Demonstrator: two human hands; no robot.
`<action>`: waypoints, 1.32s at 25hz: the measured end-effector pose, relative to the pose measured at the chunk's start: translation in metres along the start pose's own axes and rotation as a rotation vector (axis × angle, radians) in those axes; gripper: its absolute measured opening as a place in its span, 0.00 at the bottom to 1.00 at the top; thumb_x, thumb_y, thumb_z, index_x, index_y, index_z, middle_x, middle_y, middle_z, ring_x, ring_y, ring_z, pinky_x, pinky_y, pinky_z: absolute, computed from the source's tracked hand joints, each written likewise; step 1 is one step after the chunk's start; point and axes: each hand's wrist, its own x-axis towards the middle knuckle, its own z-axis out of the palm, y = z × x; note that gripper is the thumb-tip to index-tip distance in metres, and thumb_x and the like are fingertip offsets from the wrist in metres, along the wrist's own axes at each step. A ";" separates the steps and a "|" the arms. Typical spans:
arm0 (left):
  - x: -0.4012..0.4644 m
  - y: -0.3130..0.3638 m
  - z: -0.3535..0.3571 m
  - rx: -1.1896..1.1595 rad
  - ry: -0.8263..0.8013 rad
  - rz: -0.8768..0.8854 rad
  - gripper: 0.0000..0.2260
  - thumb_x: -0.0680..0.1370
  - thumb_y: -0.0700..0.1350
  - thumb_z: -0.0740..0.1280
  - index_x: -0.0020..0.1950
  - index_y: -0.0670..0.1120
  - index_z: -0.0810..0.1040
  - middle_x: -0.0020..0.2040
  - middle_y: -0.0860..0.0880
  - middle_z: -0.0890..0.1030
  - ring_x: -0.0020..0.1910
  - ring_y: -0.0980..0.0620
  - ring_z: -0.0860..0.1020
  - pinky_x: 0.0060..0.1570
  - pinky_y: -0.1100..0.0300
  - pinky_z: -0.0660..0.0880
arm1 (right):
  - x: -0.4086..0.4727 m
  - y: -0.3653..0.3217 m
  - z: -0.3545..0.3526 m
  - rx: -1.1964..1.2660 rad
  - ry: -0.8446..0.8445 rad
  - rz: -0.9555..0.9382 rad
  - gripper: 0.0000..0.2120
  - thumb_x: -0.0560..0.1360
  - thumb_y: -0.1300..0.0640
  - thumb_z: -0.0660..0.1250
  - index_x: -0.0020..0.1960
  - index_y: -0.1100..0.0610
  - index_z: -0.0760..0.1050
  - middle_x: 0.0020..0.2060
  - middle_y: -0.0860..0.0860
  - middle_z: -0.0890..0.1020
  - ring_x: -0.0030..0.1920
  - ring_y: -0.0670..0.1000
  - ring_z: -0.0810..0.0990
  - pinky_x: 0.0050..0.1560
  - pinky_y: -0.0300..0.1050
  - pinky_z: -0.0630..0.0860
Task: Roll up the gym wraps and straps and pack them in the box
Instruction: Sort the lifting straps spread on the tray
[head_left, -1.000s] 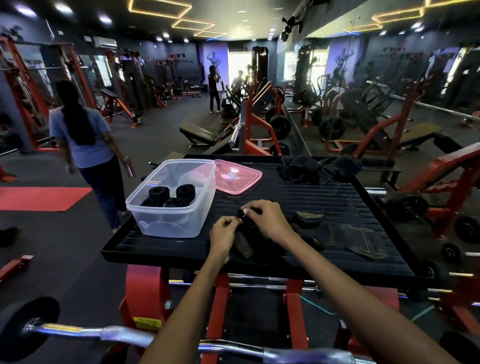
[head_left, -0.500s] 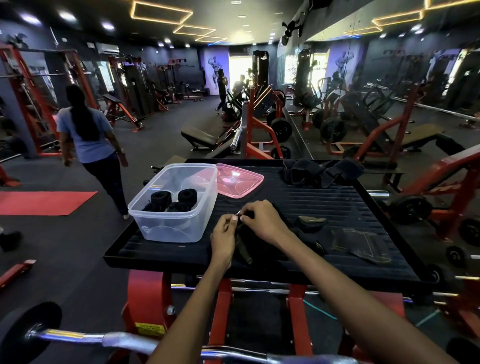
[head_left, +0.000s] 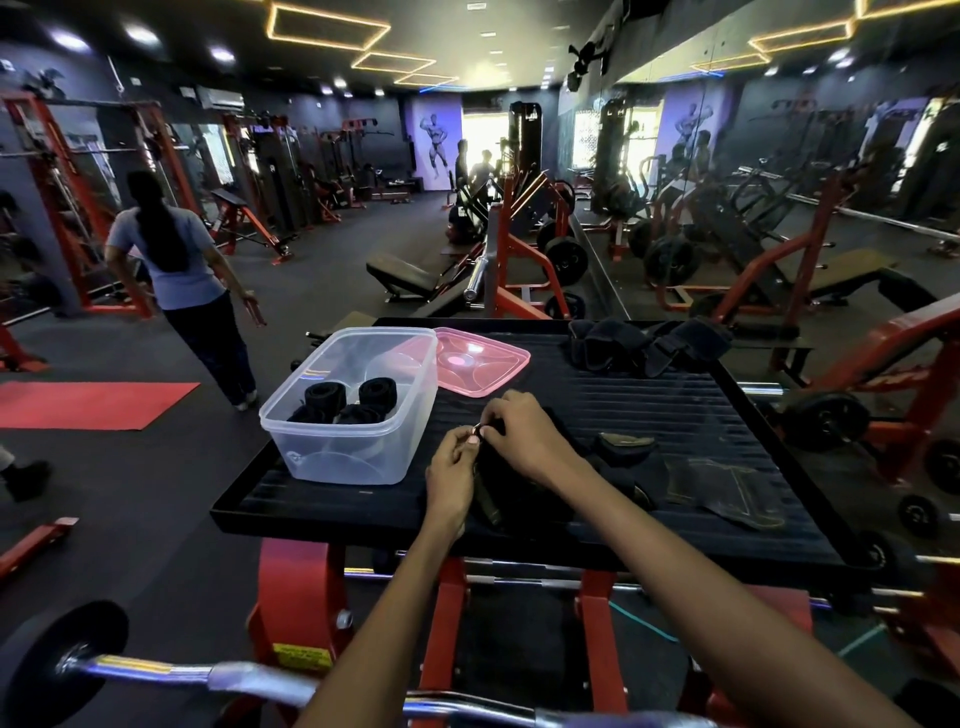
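A clear plastic box (head_left: 332, 452) stands on the left of the black ribbed platform (head_left: 675, 405); several rolled black wraps (head_left: 343, 402) lie inside it. In front of me a black strap (head_left: 498, 488) lies on the platform. My left hand (head_left: 449, 475) and my right hand (head_left: 524, 439) meet over its upper end, both pinching it where a small metal ring shows. More black wraps (head_left: 639, 345) are heaped at the far edge. A dark olive-trimmed wrap (head_left: 623, 449) and a flat dark pad (head_left: 727, 488) lie to the right.
The box's pink lid (head_left: 475, 361) lies flat behind the box. A curl bar with a plate (head_left: 156, 670) crosses below me. A person in a blue shirt (head_left: 176, 270) walks on the floor at left. Red machines surround the platform.
Both hands have lifted slightly and drawn together at the strap's end. The person at left has walked farther away.
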 end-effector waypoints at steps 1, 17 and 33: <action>0.001 -0.001 -0.001 -0.002 -0.007 0.005 0.08 0.79 0.40 0.62 0.47 0.50 0.78 0.41 0.54 0.80 0.43 0.56 0.76 0.46 0.64 0.73 | 0.001 -0.001 0.001 -0.042 -0.031 -0.016 0.09 0.75 0.56 0.65 0.50 0.60 0.81 0.49 0.57 0.81 0.53 0.57 0.75 0.55 0.49 0.72; 0.002 -0.004 -0.001 -0.097 -0.176 0.000 0.10 0.79 0.38 0.63 0.59 0.46 0.69 0.40 0.54 0.83 0.44 0.60 0.79 0.58 0.58 0.72 | 0.041 0.011 -0.023 0.752 -0.011 0.382 0.07 0.76 0.67 0.61 0.45 0.57 0.74 0.32 0.51 0.74 0.32 0.47 0.71 0.29 0.33 0.69; 0.004 -0.010 0.001 0.196 -0.032 -0.108 0.11 0.76 0.43 0.68 0.57 0.44 0.81 0.53 0.44 0.83 0.56 0.49 0.79 0.59 0.59 0.73 | 0.024 0.024 -0.049 1.262 0.085 0.504 0.13 0.81 0.63 0.51 0.42 0.55 0.69 0.34 0.52 0.72 0.27 0.48 0.69 0.26 0.38 0.66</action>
